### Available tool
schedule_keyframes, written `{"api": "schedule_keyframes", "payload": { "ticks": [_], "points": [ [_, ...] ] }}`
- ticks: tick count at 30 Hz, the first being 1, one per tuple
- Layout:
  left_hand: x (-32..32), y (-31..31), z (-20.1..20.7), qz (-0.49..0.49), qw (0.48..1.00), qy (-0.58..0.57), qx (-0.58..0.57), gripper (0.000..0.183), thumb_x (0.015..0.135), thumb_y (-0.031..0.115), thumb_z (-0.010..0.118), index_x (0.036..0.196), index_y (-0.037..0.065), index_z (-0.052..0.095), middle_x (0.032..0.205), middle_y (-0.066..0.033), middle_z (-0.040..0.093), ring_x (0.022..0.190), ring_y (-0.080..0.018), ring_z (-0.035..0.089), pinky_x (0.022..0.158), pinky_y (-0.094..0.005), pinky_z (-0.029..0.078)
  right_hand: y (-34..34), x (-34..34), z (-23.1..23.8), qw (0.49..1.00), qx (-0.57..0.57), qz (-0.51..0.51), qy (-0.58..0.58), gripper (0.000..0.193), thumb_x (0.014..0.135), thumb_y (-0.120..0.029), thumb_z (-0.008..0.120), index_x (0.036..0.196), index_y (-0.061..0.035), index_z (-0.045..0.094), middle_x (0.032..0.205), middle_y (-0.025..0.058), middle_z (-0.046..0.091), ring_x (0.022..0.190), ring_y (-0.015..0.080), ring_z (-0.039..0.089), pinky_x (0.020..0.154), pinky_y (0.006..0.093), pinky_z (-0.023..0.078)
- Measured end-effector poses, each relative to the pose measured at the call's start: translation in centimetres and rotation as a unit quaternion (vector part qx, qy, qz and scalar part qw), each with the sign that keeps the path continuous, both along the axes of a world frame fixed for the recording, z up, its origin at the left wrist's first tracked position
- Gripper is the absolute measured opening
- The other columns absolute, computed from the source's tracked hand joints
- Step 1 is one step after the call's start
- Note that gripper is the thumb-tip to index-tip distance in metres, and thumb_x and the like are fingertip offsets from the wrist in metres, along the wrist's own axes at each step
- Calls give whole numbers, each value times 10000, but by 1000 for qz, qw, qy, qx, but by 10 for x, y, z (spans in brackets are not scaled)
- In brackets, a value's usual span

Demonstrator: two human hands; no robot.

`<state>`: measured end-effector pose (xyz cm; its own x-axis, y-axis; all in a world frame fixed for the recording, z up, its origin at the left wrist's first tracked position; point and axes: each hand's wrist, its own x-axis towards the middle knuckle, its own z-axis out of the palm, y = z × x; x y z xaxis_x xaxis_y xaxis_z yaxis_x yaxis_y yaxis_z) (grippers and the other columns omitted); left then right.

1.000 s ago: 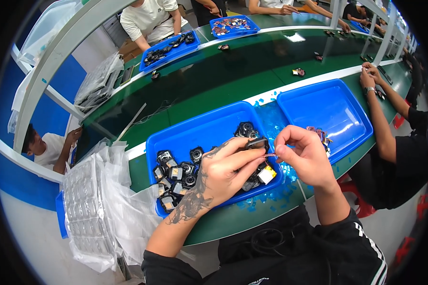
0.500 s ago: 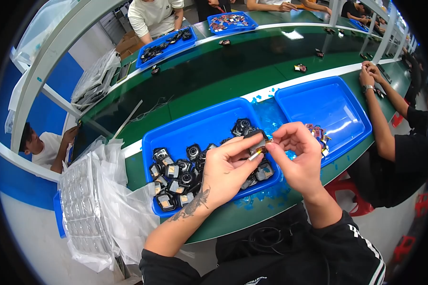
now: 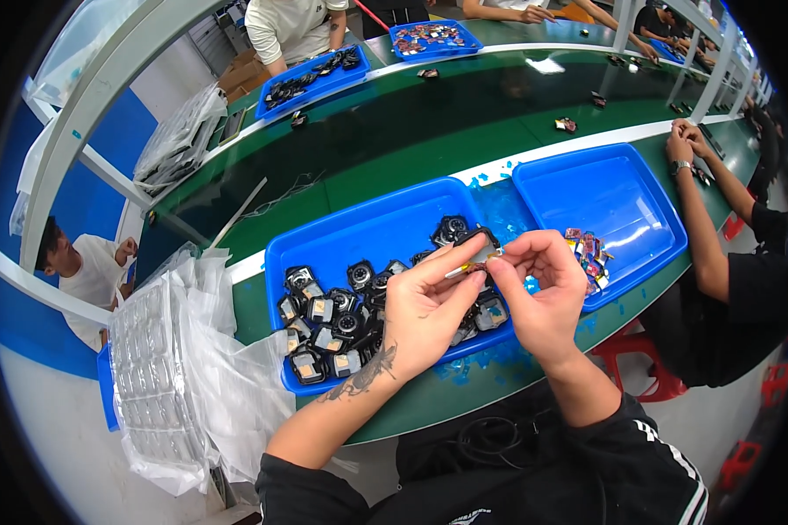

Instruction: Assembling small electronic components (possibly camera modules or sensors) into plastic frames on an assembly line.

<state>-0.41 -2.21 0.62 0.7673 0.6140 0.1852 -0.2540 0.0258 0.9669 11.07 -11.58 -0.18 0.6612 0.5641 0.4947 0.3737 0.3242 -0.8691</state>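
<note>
My left hand (image 3: 425,306) is closed, pinching a small electronic part (image 3: 467,269) with a pale strip and a yellow piece between thumb and forefinger. My right hand (image 3: 545,293) meets it from the right, thumb and forefinger pressed together on the part's other end. A black watch-like case (image 3: 492,236) shows just behind the fingertips; whether a hand holds it is unclear. Both hands are over the right end of a blue tray (image 3: 359,214) with several black watch-like cases (image 3: 346,325). Small red and yellow electronic parts (image 3: 589,258) lie in a second blue tray (image 3: 622,188).
Blue scraps (image 3: 499,219) lie between the trays. Plastic-wrapped clear blister trays (image 3: 149,367) stand at the left. Beyond runs a dark green belt (image 3: 394,131) with scattered parts, and two more blue trays across it. A co-worker's hands (image 3: 687,140) are at the right.
The case between my hands has turned, and the small part now shows more plainly at my fingertips. Parts on the belt have shifted right. The person at far left has moved their hands.
</note>
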Motion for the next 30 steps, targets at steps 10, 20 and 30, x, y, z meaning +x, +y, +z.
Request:
{"api": "schedule_keyframes", "payload": {
  "ticks": [10,20,30],
  "points": [
    [1,-2,1,4,997,-40,-72,445,877,-91,613,1313,-28,550,1231,-175,618,1097,-198,625,950,-296,515,0,2,8,990,-67,88,92,348,812,49,701,1125,0,556,982,50,588,864,88,580,727,208,531],
    [-11,15,23,118,990,-64,-43,645,881,-52,604,1460,30,332,1320,-225,531,1256,-257,527,1029,-360,448,51,40,36,971,-105,212,29,380,811,38,695,1159,20,544,907,59,650,843,130,646,737,232,526],
    [-139,4,130,-18,814,-339,471,286,977,94,465,1257,35,461,1036,-166,539,676,-332,583,511,-329,480,210,179,-61,905,-416,-27,-83,453,598,-174,904,938,-25,644,957,131,678,922,246,657,801,352,519]
  ]
}}
